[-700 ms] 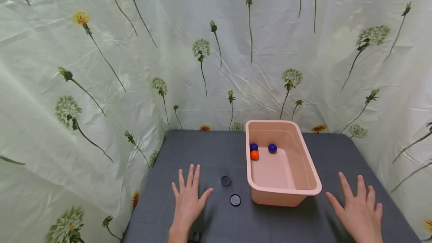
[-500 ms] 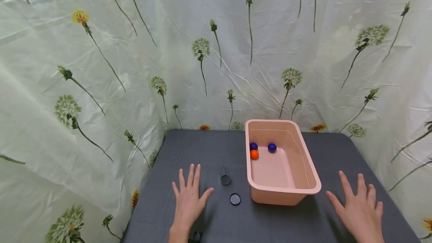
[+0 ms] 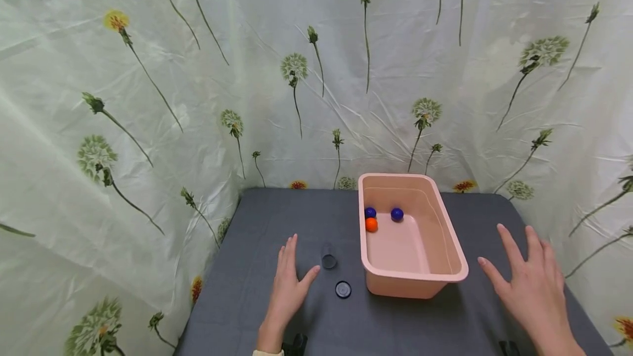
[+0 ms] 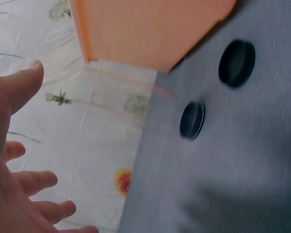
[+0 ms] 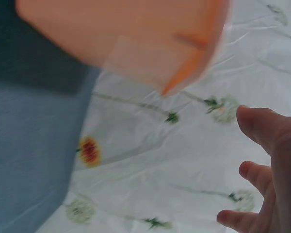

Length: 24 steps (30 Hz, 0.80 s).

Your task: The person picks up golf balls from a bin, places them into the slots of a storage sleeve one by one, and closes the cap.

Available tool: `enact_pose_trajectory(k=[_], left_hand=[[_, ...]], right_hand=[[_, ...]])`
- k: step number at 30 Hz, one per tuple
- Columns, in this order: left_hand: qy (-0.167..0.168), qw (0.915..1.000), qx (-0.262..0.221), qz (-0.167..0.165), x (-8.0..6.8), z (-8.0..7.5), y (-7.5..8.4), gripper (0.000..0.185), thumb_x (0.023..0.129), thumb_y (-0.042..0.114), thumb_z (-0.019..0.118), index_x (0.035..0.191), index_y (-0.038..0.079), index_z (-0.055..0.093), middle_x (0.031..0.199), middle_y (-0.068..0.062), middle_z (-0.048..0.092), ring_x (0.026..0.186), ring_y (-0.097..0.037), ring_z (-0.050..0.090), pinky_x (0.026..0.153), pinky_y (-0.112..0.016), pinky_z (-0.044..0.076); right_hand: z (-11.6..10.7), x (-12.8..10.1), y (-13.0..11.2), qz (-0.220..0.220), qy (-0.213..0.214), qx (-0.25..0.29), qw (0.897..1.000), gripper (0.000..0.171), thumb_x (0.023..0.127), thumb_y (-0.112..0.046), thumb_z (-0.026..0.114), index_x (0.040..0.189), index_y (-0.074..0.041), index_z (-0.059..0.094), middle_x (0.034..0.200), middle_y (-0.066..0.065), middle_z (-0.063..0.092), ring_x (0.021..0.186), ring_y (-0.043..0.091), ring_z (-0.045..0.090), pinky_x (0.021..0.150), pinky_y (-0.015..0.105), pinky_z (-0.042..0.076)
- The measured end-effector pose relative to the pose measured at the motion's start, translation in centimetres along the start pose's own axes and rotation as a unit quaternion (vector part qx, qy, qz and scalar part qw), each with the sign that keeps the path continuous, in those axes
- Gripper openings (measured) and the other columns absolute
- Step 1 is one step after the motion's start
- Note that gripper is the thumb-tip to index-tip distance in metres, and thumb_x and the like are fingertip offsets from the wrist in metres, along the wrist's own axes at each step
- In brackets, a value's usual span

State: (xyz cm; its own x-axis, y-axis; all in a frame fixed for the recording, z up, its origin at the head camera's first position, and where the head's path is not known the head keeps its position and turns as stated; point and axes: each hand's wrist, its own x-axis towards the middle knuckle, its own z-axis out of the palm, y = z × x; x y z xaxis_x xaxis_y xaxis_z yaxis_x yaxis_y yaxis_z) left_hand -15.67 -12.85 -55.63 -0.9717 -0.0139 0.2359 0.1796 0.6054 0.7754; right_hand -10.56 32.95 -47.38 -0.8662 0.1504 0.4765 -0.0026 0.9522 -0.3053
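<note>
Jar lies left of the tub; left hand and right hand, either side, hold nothing. Touch softly: jar may roll.

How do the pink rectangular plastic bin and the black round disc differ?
The bin is pink, the disc black. The bin is rectangular with tall walls; the disc is round and low. The bin is far larger than the disc. Both rest on the grey tabletop.
</note>
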Motion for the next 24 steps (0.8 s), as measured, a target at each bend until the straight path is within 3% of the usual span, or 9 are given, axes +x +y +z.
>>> enact_pose_trajectory(k=[3,7,13,18,24], left_hand=[[0.003,0.9987,-0.05,-0.01,0.7,1.1,-0.1,0.091,0.089,0.051,0.073,0.16,0.039,0.017,0.164,-0.004,0.024,0.149,-0.034,0.023,0.107,-0.067,0.03],[0.004,0.9936,-0.11,-0.027,1.6,2.8,-0.6,0.089,0.088,0.038,0.079,0.159,0.033,0.025,0.16,-0.006,0.034,0.145,-0.032,0.033,0.108,-0.064,0.032],[-0.012,0.9872,-0.15,-0.052,3.1,4.9,-1.6,0.085,0.088,0.031,0.08,0.157,0.024,0.031,0.151,-0.017,0.046,0.139,-0.037,0.042,0.103,-0.061,0.039],[-0.012,0.9803,-0.191,-0.048,4.0,6.6,-2.6,0.081,0.086,0.027,0.082,0.154,0.019,0.039,0.143,-0.018,0.053,0.133,-0.036,0.048,0.1,-0.059,0.043],[-0.002,0.9774,-0.206,-0.047,4.6,8.4,-3.5,0.075,0.083,0.026,0.085,0.149,0.024,0.048,0.139,-0.016,0.057,0.129,-0.032,0.052,0.101,-0.057,0.043]], right_hand=[[-0.6,1.4,-1.0,-0.029,0.008,0.029,0.999,0.088,0.086,-0.037,0.079,0.159,-0.021,0.032,0.157,0.033,0.021,0.136,0.059,0.024,0.087,0.082,0.024],[-1.4,3.2,-2.6,-0.049,-0.012,0.061,0.997,0.088,0.087,-0.035,0.079,0.159,-0.022,0.031,0.157,0.031,0.022,0.139,0.057,0.022,0.085,0.082,0.027],[-2.0,6.0,-5.3,-0.079,-0.045,0.101,0.991,0.083,0.09,-0.033,0.077,0.159,-0.023,0.032,0.157,0.029,0.025,0.137,0.058,0.026,0.087,0.081,0.029],[-1.4,8.3,-7.1,-0.098,-0.068,0.116,0.986,0.076,0.093,-0.038,0.073,0.157,-0.02,0.036,0.154,0.029,0.03,0.131,0.058,0.034,0.085,0.079,0.034],[0.7,11.0,-8.4,-0.121,-0.119,0.138,0.976,0.07,0.096,-0.041,0.068,0.154,-0.013,0.039,0.15,0.03,0.032,0.129,0.054,0.039,0.087,0.074,0.04]])
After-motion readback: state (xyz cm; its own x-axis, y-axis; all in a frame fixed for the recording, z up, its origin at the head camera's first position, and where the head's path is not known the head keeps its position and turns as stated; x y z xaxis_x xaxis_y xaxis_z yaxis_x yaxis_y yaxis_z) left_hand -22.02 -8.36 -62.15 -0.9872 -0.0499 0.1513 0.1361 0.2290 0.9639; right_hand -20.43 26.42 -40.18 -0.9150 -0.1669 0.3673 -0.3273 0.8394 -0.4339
